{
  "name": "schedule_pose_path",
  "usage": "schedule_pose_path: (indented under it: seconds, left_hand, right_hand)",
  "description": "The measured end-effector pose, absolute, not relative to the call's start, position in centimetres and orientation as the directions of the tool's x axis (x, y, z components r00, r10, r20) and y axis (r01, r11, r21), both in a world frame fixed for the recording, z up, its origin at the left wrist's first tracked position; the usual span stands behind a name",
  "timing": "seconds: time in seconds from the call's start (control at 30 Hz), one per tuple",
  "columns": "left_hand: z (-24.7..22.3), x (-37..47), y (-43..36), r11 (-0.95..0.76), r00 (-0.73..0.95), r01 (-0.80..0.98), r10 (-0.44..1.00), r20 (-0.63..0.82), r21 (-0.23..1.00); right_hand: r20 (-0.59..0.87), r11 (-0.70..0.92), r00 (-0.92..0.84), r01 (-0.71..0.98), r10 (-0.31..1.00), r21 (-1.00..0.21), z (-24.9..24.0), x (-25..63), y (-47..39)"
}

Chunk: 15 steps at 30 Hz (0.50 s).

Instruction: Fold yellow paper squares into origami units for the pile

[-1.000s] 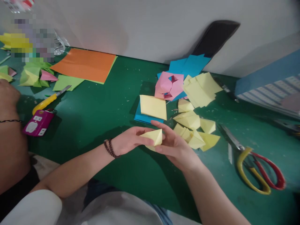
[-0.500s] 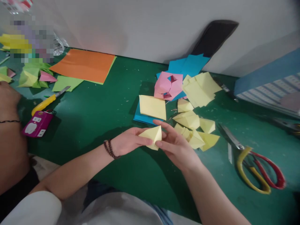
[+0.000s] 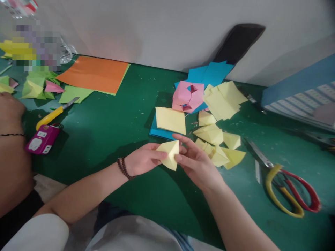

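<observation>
A pale yellow folded paper piece is held up over the table between both hands. My left hand, with a beaded bracelet at the wrist, pinches its left side. The thumb and fingers of my right hand grip its right edge; some fingertips are hidden behind the paper. Just beyond lies a stack of yellow square paper on blue paper. To the right of my right hand sit several folded yellow pieces. A pink folded paper shape rests behind the stack.
Large scissors lie at right near a blue striped box. Orange sheets, a yellow utility knife and a purple box are at left. Another person's arm rests at the left edge. A dark object leans on the wall.
The folded yellow paper has tilted slightly in my fingers, and my left thumb has shifted a little to the left on it. Nothing else has visibly moved on the table.
</observation>
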<state>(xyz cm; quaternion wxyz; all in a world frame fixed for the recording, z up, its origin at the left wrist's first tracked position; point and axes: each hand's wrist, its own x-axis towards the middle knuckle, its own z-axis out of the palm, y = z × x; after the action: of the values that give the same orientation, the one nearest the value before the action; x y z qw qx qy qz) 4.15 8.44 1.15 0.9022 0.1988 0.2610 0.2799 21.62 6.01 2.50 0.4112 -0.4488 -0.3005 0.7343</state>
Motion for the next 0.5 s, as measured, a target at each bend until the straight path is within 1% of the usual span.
schedule_pose_path:
  seconds: [0.17, 0.3, 0.5]
  left_hand:
    - [1.15, 4.12, 8.32, 0.742, 0.715, -0.387, 0.616, -0.329, 0.548]
    - [1.25, 3.89, 8.41, 0.733, 0.722, -0.341, 0.605, -0.336, 0.589]
    - [1.96, 3.75, 8.73, 0.719, 0.686, -0.395, 0.645, -0.337, 0.572]
  right_hand:
    - [-0.411, -0.488, -0.273, -0.347, 0.870, -0.801, 2.34, 21.53, 5.99]
    - [-0.404, -0.494, -0.296, -0.368, 0.865, -0.788, 2.19, 21.82, 5.99]
    - [-0.383, -0.489, -0.339, -0.326, 0.859, -0.809, 2.18, 22.27, 5.99]
